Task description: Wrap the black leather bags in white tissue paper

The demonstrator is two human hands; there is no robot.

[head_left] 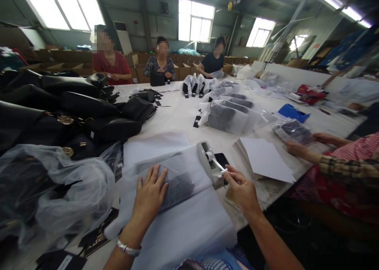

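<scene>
My left hand (153, 187) lies flat with its fingers spread on white tissue paper (183, 226). A dark bag (179, 187) shows through the folded sheet under and beside that hand. My right hand (241, 187) pinches the free end of a strip of white tape (218, 164). The strip stretches from the roll in a grey tape dispenser (207, 159), which stands at the right edge of the tissue paper. A dark flat object (222, 160) lies just behind the dispenser, partly hidden by it.
Black handbags (74, 104) are heaped at the left, with crumpled clear plastic (79, 191) in front. White cards (266, 159) are stacked to the right. Wrapped bags (226, 116) stand mid-table. A co-worker's hands (302, 149) hold a packed item at right; three people sit across the table.
</scene>
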